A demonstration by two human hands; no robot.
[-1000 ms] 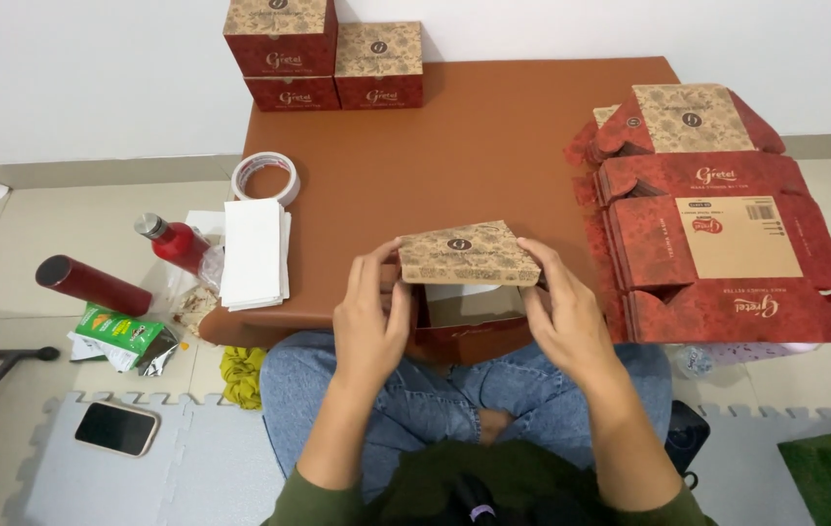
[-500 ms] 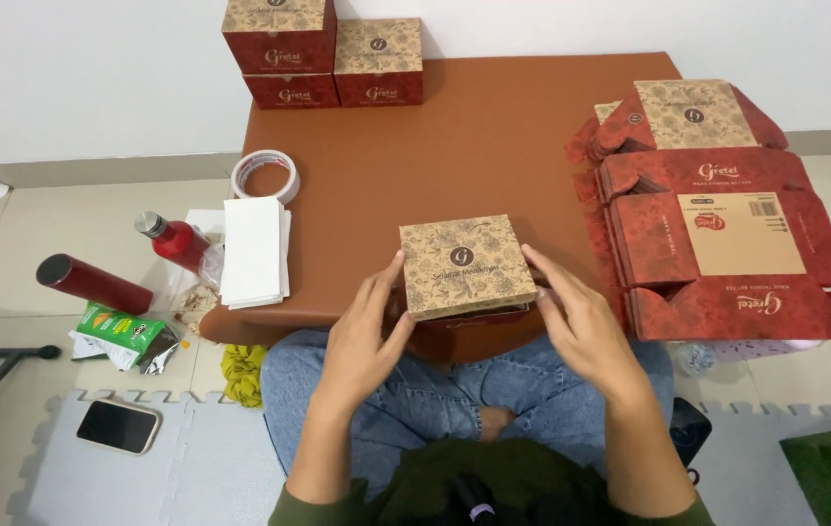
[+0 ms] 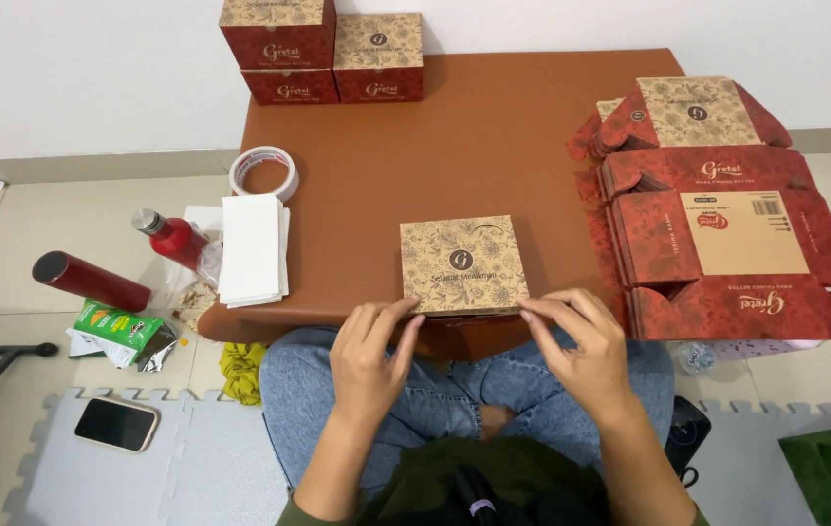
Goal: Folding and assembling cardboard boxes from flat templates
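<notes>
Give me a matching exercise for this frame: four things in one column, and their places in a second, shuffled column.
Things:
1. closed tan floral box
2. tape roll
3. stack of flat red cartons
4. black phone

Places:
A. on the grey floor mat, lower left
B. at the table's near edge, between the left hand and right hand
C. at the table's right side
D. at the table's left edge, above the white paper stack

Pairs: 1-B, 2-D, 3-C, 4-A
</notes>
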